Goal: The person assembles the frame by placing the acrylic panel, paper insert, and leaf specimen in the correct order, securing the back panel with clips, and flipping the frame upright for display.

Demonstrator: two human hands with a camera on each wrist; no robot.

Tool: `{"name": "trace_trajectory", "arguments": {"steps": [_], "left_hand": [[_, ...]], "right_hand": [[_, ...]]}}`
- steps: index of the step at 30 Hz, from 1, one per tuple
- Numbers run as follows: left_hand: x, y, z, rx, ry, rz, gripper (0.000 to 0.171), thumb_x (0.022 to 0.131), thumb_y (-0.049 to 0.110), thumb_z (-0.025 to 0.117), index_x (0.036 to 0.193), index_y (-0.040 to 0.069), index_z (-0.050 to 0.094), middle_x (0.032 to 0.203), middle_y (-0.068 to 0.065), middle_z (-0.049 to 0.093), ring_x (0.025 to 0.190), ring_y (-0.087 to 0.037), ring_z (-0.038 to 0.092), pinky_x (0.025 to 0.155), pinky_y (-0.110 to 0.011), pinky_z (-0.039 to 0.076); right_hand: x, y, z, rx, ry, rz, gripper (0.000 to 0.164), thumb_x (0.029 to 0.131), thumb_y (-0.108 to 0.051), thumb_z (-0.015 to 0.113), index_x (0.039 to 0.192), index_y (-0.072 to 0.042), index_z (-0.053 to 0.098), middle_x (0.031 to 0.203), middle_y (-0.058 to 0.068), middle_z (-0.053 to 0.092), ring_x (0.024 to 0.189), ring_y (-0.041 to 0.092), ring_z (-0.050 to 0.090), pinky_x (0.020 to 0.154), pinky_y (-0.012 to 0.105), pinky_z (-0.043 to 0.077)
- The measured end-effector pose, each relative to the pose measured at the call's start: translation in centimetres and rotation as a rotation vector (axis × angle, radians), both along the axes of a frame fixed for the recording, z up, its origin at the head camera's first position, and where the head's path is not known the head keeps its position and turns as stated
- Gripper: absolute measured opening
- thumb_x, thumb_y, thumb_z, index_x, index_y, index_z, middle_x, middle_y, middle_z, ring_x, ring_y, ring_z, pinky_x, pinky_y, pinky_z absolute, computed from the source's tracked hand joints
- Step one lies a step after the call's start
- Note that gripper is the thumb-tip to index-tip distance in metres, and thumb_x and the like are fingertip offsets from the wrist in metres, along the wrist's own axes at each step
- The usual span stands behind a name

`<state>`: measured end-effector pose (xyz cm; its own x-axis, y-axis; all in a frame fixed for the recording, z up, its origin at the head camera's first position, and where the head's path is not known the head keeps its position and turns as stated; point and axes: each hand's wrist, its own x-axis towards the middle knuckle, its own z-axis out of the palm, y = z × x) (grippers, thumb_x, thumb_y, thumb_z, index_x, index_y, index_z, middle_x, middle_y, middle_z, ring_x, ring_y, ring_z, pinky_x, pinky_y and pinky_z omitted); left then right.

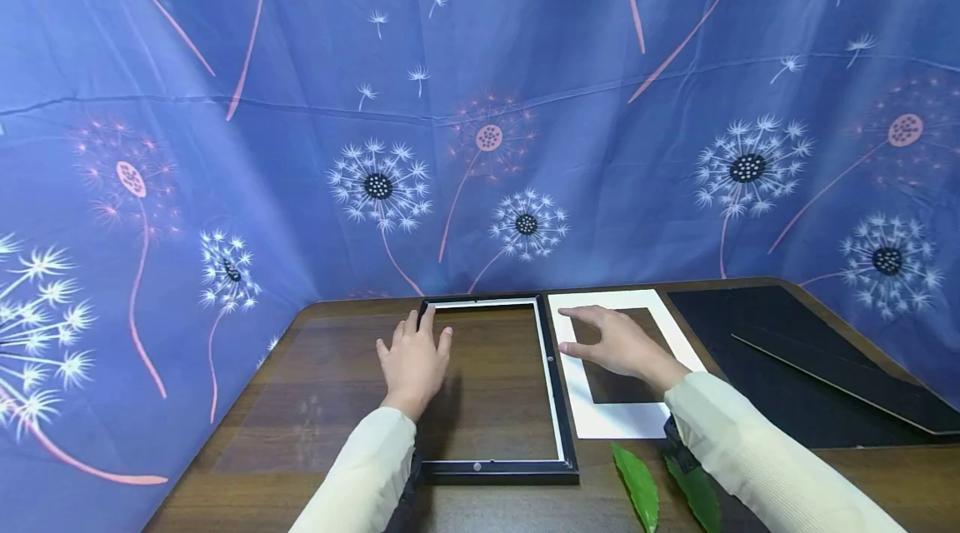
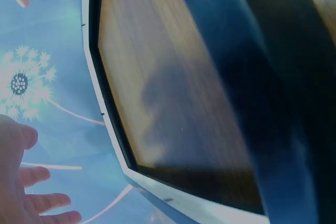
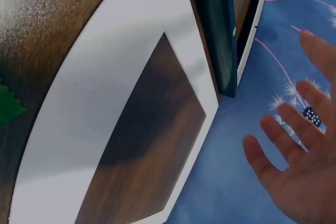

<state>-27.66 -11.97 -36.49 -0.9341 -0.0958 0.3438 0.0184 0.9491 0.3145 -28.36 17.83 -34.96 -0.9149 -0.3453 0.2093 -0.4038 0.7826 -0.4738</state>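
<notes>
A black picture frame with a white inner edge lies on the wooden table. My left hand hovers over its left side, fingers spread, holding nothing. To the right of the frame lies a white mat with a rectangular opening. Above that mat is my right hand, its fingers extended to the left and nothing between them. In the right wrist view the fingers of the right hand are apart and bare. The left wrist view shows the left hand likewise holding nothing, beside the picture frame.
A clear sheet lies left of the frame. At the right is a black backing board with a long stand flap. Two green leaves lie at the front. A blue dandelion-print cloth hangs behind the table.
</notes>
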Motion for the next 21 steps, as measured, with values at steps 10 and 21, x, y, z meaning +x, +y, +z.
{"name": "trace_trajectory", "arguments": {"steps": [10,21], "left_hand": [[0.3,-1.5,0.1,0.027,0.005,0.016,0.054,0.105,0.039,0.053,0.151,0.013,0.049,0.149,-0.020,0.051,0.138,-0.040,0.046,0.110,-0.072,0.027],[0.6,-3.8,-0.4,0.042,0.005,0.056,0.052,0.105,0.038,0.052,0.149,0.010,0.051,0.147,-0.021,0.052,0.137,-0.041,0.047,0.109,-0.074,0.026]], "right_hand": [[0.1,-0.5,-0.3,0.038,-0.189,0.054,0.069,0.089,-0.041,0.078,0.146,-0.010,0.055,0.149,0.030,0.045,0.132,0.052,0.046,0.101,0.066,0.043],[0.0,-1.2,-0.8,0.055,-0.280,0.127,0.071,0.084,-0.035,0.085,0.144,-0.009,0.057,0.147,0.025,0.051,0.130,0.049,0.051,0.101,0.064,0.045]]}}
